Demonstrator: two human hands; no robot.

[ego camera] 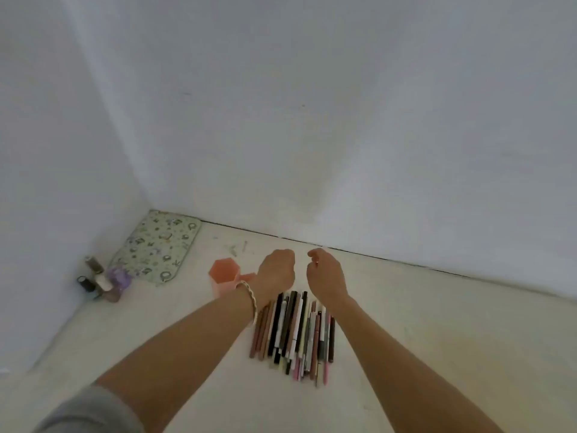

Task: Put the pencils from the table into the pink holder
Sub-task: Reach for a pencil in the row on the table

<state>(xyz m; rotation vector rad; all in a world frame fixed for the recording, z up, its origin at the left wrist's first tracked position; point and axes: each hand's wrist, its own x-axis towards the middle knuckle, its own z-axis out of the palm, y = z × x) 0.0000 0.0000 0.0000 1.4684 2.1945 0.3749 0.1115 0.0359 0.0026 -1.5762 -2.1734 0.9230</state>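
No words, numbers, brand names or signs can be read anywhere in this view. The patterned mat (156,245) in the corner carries small drawn figures, not letters that can be made out. The little bottles (100,279) beside it show labels too small and blurred to read. Any print on the pencils (293,332) lying in a row on the bench (437,339) is too fine to tell.
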